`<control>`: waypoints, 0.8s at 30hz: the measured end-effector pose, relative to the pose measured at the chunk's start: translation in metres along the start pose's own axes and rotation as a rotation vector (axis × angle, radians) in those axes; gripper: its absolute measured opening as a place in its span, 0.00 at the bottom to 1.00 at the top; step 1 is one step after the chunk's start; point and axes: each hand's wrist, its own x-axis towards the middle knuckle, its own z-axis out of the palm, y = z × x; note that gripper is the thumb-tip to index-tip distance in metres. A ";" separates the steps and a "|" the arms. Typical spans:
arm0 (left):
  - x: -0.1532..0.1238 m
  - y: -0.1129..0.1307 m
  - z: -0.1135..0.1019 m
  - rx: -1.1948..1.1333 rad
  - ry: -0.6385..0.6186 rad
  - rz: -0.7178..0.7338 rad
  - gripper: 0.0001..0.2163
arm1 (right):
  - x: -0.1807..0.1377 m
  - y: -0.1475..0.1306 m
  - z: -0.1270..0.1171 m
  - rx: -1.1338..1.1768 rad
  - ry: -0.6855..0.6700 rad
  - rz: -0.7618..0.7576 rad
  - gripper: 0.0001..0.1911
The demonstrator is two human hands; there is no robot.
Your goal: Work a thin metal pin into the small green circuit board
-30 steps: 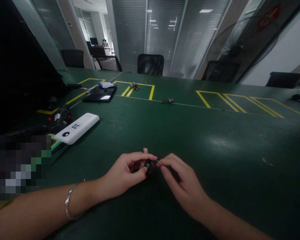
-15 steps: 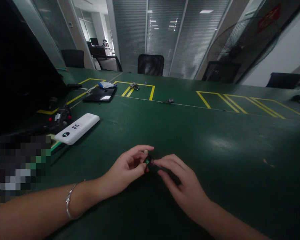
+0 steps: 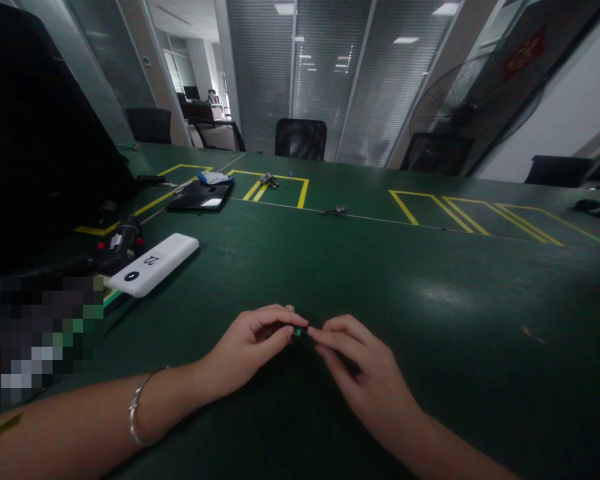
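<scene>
A small green part (image 3: 299,331), perhaps a circuit piece, is pinched at the fingertips of my left hand (image 3: 257,343). Something pale (image 3: 290,309) sticks up behind those fingers; its shape is mostly covered. My right hand (image 3: 363,360) comes from the other side, index fingertip right at the green part. Its thumb and fingers are curled close together, and whatever lies between them is too small and dark to make out. Both hands hover low over the near middle of the dark green table (image 3: 260,267).
To the left lies a white power bank (image 3: 155,265) marked 22, with a black device with red buttons (image 3: 123,237) behind it. Farther back are a black tablet-like slab (image 3: 200,197), a blue-and-white packet (image 3: 214,178), metal parts (image 3: 269,180) and a small dark tool (image 3: 335,210).
My left index finger has come down onto the green part, where it was raised before. The right fingertips stay beside it. The camera view has tilted slightly upward.
</scene>
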 end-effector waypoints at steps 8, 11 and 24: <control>-0.005 -0.001 0.001 0.129 0.006 0.075 0.13 | 0.002 -0.003 0.000 0.017 0.024 -0.008 0.14; -0.007 -0.001 0.000 0.146 0.004 0.096 0.14 | 0.001 -0.002 0.002 0.015 0.026 -0.022 0.15; -0.007 0.001 0.000 0.192 0.062 0.147 0.11 | 0.001 -0.003 0.002 0.019 0.043 -0.061 0.12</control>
